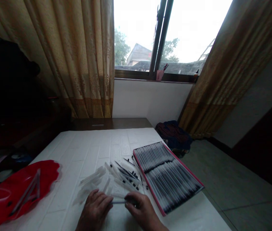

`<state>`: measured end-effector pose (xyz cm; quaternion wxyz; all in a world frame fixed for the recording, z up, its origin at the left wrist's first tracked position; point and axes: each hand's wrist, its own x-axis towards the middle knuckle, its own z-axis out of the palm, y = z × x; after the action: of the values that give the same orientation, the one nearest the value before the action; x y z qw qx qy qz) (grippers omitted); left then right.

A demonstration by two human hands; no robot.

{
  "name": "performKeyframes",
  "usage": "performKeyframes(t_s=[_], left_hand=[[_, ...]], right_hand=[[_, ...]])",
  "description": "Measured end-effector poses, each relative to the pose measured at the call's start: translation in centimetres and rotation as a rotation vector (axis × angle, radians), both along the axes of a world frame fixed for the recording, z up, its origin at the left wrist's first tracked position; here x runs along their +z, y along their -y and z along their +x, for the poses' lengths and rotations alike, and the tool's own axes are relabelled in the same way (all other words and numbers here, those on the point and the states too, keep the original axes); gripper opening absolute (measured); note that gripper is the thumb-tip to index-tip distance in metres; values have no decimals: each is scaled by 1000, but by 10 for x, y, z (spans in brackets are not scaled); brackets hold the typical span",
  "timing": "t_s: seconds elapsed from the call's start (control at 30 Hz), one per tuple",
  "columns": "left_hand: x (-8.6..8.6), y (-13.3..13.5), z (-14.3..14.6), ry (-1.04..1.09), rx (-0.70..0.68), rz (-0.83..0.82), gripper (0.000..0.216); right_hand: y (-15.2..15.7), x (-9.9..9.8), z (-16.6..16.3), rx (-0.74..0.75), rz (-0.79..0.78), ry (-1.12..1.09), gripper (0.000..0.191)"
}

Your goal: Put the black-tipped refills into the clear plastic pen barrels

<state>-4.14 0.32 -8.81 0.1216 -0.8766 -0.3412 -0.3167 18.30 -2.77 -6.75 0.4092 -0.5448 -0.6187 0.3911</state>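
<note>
Between my two hands a thin pen (pixel 118 202) lies level, low over the white table. My left hand (pixel 95 207) pinches its left end and my right hand (pixel 142 207) grips the other end; the fingers cover both tips. Just beyond them is a loose pile of pen parts: clear barrels (pixel 93 177), dark thin refills (pixel 125 171) and small black caps (pixel 134 175). To the right of my right hand lies a pink-edged box (pixel 152 189) packed with rows of pens (pixel 171 179).
A red scalloped plate (pixel 46 173) with a few clear and dark pen pieces stands at the left. The table (pixel 87 144) has a brick-patterned white cover. Dark cloth (pixel 174 134) is heaped beyond its right edge. A pink cup (pixel 160 75) stands on the windowsill.
</note>
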Motion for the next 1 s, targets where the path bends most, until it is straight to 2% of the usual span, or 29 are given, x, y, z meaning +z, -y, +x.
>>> performKeyframes(t_s=[0.17,0.27,0.33,0.5,0.73,0.83,1.0], left_hand=[[-2,1,0,110,77,-12,16],[-4,1,-1,103,86,-32,17],[-4,1,-1,95,80,-30,17],[-1,2,2,118,66,6,20],[-2,2,4,108,55,-30,20],[-2,3,4,91,45,-47,18],[1,3,4,85,37,-57,18]], right_hand=[[-7,-18,12,-124,-163,-399,29],[-7,-22,18,-158,-194,-425,49],[-8,-24,19,-155,-188,-395,55],[-9,-27,17,-145,-193,-351,51],[-9,-27,19,-130,-119,-291,34],[-9,-29,21,-122,-91,-323,25],[-9,-38,22,-126,-17,-356,22]])
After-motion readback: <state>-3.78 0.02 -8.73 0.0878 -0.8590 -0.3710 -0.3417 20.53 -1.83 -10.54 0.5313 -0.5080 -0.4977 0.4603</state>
